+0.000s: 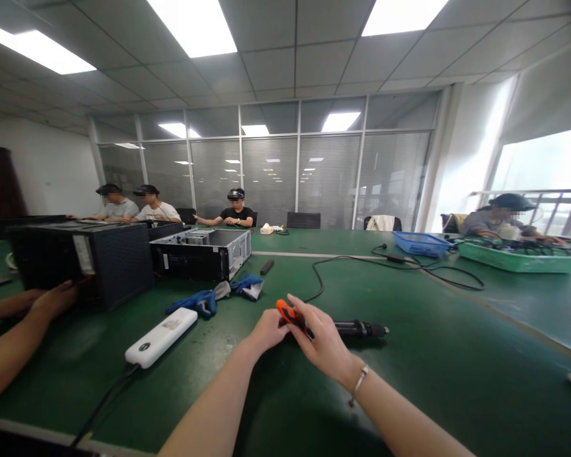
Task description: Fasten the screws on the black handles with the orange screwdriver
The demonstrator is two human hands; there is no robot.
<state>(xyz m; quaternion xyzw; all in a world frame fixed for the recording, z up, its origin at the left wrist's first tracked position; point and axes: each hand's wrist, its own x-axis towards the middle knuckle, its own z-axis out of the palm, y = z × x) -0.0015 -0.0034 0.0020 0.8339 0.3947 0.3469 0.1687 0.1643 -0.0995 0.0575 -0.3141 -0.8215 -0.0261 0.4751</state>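
Note:
My right hand [321,336] grips a tool with an orange-and-black handle [285,309], perhaps a screwdriver; its far end is hidden by my fingers. Against it, my left hand [266,330] is closed, thumb and fingers pinched together, and what they hold is hidden. Just behind my hands a black electric screwdriver [356,328] lies on the green table, its tip pointing right. A black cable [320,279] runs back from near it.
A white power strip [162,336] and blue gloves [202,303] lie to the left, before an open computer case [195,260]. Another person's hands [57,298] reach into a black case [124,260]. Blue [421,244] and green baskets [518,259] stand right. Several people sit around.

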